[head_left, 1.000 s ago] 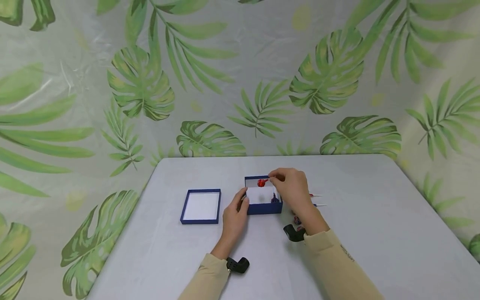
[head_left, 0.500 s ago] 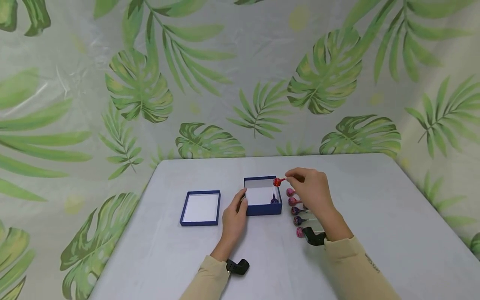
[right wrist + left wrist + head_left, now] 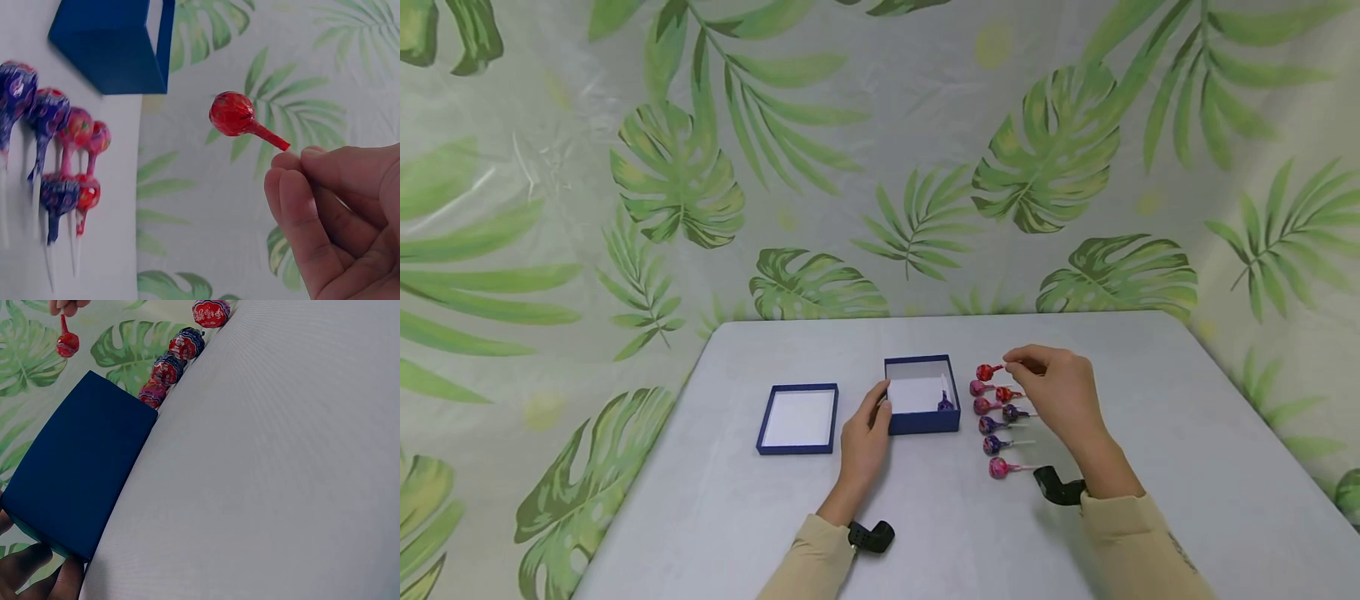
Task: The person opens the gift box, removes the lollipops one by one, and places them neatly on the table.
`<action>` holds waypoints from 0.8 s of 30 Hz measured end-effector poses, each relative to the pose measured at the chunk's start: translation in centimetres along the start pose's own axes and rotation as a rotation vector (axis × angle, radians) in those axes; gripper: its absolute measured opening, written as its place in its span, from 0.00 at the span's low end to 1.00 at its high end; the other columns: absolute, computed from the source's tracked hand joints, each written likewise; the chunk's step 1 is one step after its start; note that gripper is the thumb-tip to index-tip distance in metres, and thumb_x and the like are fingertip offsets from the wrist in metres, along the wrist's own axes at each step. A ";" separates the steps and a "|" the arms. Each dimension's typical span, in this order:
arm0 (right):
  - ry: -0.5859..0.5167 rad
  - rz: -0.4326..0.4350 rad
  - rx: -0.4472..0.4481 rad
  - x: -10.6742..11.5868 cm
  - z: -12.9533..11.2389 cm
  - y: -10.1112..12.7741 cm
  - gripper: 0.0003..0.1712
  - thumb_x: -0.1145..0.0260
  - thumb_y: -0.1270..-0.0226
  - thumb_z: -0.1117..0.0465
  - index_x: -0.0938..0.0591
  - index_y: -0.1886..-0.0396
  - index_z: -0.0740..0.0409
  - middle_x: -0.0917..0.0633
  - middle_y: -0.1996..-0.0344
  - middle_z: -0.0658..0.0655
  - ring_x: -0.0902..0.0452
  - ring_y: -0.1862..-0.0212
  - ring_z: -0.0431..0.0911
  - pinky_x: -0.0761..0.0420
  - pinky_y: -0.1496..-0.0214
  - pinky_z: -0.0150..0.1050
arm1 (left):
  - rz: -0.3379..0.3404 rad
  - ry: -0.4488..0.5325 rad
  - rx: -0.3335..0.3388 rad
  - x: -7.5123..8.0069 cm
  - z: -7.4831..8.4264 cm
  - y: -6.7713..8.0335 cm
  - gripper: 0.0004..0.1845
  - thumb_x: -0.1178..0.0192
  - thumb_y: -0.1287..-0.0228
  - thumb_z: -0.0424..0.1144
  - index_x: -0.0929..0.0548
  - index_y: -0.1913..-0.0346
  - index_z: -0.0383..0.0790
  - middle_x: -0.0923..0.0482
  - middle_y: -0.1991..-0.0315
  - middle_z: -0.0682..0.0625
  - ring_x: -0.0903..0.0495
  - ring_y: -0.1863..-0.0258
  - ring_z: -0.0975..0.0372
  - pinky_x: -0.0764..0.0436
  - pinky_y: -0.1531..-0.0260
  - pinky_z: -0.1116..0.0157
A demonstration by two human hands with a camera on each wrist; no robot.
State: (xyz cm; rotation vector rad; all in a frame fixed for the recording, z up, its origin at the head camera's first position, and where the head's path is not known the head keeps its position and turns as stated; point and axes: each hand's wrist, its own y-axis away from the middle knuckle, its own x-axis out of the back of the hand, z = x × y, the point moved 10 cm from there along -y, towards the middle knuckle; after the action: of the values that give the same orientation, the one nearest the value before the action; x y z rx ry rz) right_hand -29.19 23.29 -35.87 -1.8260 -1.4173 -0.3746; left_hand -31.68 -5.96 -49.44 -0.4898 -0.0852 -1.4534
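Observation:
Between thumb and fingertips my right hand (image 3: 1060,396) pinches the stick of a red-wrapped lollipop (image 3: 232,114). In the right wrist view it hangs in the air, its ball pointing away from the fingers. My left hand (image 3: 863,437) rests against the left side of an open blue box (image 3: 923,423), fingers at its wall. One purple lollipop (image 3: 945,402) stands inside that box, near its right wall, stick up. To the right of the box lie several wrapped lollipops, among them a pink one (image 3: 998,467) at the front and a dark blue one (image 3: 49,111).
Left of the box a shallow blue lid (image 3: 797,448) lies with its white inside up. All of this is on a white-covered table (image 3: 700,533). A leaf-patterned curtain (image 3: 820,125) hangs behind the table's far edge.
My right hand has moved right, carrying the red lollipop from above the box to above the lollipop rows, which are now uncovered. My left hand stays at the box.

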 end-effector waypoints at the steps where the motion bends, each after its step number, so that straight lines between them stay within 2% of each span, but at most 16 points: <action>1: 0.002 0.001 -0.002 0.1 0.2 0.1 0.07 0.33 0.29 0.58 0.10 0.58 0.50 0.10 0.64 0.52 0.16 0.65 0.47 0.18 0.66 0.42 | 0.000 0.001 0.000 0.0 0.0 0.0 0.21 0.49 0.21 0.49 0.25 0.29 0.58 0.27 0.33 0.59 0.30 0.33 0.63 0.29 0.34 0.56; 17: -0.023 -0.030 -0.103 1.2 5.1 1.8 0.10 0.33 0.28 0.53 0.11 0.55 0.49 0.11 0.63 0.54 0.15 0.64 0.47 0.19 0.67 0.41 | -0.006 -0.006 -0.005 0.0 -0.1 0.0 0.22 0.50 0.21 0.51 0.26 0.29 0.58 0.27 0.33 0.60 0.30 0.33 0.64 0.29 0.34 0.56; 24: -0.070 -0.100 -0.183 0.6 7.5 2.7 0.11 0.36 0.26 0.53 0.12 0.53 0.50 0.10 0.60 0.55 0.14 0.61 0.50 0.17 0.65 0.40 | -0.008 -0.004 -0.001 0.1 0.0 0.0 0.21 0.49 0.21 0.50 0.26 0.29 0.59 0.27 0.32 0.59 0.30 0.32 0.63 0.29 0.34 0.55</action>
State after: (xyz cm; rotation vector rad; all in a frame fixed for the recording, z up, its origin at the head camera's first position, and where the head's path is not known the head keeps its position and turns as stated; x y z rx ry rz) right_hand -28.17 28.91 -41.40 -1.9348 -1.5706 -0.5095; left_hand -31.65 -6.04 -49.39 -0.4932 -0.0896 -1.4605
